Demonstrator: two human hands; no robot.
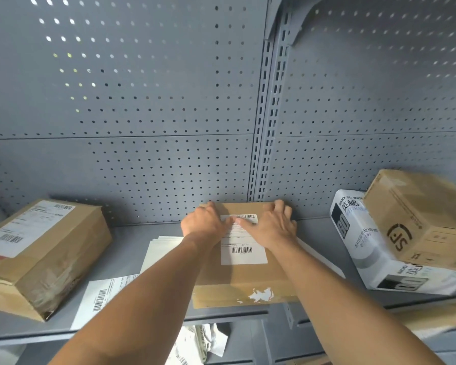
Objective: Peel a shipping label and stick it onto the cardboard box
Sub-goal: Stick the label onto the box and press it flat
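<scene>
A flat cardboard box (pixel 248 277) lies on the grey shelf in the middle of the view. A white shipping label (pixel 244 252) with barcodes lies flat on its top face. My left hand (pixel 206 222) rests on the box at the label's upper left, thumb on the label. My right hand (pixel 271 225) lies at the label's upper right, thumb pressing the label's top strip and fingers reaching the box's far edge. Both thumbs nearly meet on the label. White torn paper scraps cling to the box's front face.
A taped, labelled cardboard box (pixel 42 254) sits at the left. Loose label sheets (pixel 108 293) lie on the grey shelf (pixel 316 233) beside my left arm. At the right, a brown box (pixel 427 222) sits on a white printed carton (pixel 366 248). Crumpled paper (pixel 203 343) lies below.
</scene>
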